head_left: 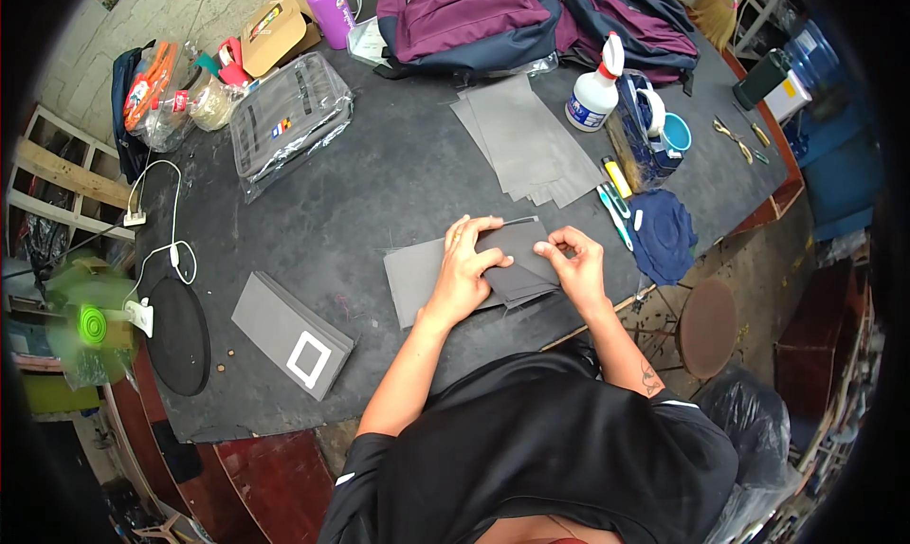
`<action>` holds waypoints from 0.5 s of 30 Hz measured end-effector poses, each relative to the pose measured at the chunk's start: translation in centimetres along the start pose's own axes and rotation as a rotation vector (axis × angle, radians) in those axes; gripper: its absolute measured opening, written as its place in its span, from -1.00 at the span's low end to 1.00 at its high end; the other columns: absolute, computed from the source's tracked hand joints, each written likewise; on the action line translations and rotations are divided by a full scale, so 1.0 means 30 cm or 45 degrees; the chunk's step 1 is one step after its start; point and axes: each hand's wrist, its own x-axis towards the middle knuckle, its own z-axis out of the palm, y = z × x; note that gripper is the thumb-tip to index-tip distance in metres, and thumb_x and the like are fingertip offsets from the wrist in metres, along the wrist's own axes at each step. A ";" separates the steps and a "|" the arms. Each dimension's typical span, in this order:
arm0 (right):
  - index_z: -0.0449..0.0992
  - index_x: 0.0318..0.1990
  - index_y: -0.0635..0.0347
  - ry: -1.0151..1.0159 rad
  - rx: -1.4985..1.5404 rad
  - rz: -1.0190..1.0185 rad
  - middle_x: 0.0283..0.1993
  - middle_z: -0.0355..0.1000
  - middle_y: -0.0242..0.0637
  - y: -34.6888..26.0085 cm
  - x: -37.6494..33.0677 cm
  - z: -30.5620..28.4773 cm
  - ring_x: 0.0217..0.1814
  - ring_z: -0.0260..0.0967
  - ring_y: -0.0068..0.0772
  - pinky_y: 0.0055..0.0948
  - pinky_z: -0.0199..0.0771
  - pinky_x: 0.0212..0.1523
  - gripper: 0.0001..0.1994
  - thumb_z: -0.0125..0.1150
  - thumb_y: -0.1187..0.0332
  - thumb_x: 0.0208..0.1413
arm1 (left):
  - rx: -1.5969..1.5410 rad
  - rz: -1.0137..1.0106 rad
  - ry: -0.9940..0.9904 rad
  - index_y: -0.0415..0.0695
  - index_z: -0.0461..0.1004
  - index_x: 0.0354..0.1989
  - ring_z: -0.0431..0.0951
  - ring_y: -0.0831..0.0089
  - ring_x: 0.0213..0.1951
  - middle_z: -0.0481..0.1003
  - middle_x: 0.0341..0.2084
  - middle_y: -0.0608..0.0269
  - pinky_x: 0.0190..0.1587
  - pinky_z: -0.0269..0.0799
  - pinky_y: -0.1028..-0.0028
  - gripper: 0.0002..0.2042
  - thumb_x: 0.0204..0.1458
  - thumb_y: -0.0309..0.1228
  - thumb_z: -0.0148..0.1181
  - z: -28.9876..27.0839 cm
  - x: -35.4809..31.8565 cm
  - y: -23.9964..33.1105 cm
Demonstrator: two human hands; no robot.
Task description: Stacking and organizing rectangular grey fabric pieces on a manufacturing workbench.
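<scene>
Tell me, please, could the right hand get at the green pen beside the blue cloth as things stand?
Probably yes: the right hand rests on the grey sheet, and the green pen lies just beyond it on bare table, with nothing between.

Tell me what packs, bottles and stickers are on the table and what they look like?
Clear plastic pack: back left, shiny, flat, dark strips inside.
Glue bottle: back right, white, red-tipped nozzle, blue label.
Cardboard box: back left, tan, small colourful sticker.
Grey stack: front left, white square label on top.
</scene>
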 end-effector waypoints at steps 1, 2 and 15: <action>0.49 -0.47 0.39 0.019 -0.059 -0.083 -0.54 0.40 -0.35 -0.006 -0.001 -0.003 -0.53 0.28 -0.66 -0.60 0.30 -0.48 -0.83 0.36 0.46 -0.05 | 0.000 0.000 0.000 -0.08 0.56 -0.41 0.43 0.15 -0.01 0.43 -0.08 0.15 0.21 0.14 0.13 -0.73 -0.35 -0.68 0.22 0.000 -0.001 0.001; 0.49 -0.47 0.39 0.019 -0.060 -0.083 -0.54 0.40 -0.35 -0.009 -0.002 -0.004 -0.53 0.28 -0.66 -0.60 0.30 -0.48 -0.83 0.36 0.46 -0.05 | 0.008 -0.004 -0.015 -0.10 0.55 -0.41 0.43 0.15 0.02 0.43 -0.03 0.12 0.26 0.09 0.10 -0.75 -0.35 -0.67 0.23 0.000 -0.004 0.001; 0.49 -0.47 0.36 0.000 0.089 0.007 -0.55 0.41 -0.38 0.009 -0.005 -0.013 -0.51 0.30 -0.65 -0.59 0.32 -0.45 -0.82 0.37 0.42 -0.05 | -0.079 -0.048 0.021 -0.13 0.51 -0.42 0.46 0.29 -0.30 0.44 -0.40 0.29 0.02 0.23 0.24 -0.70 -0.37 -0.76 0.11 -0.006 -0.015 0.009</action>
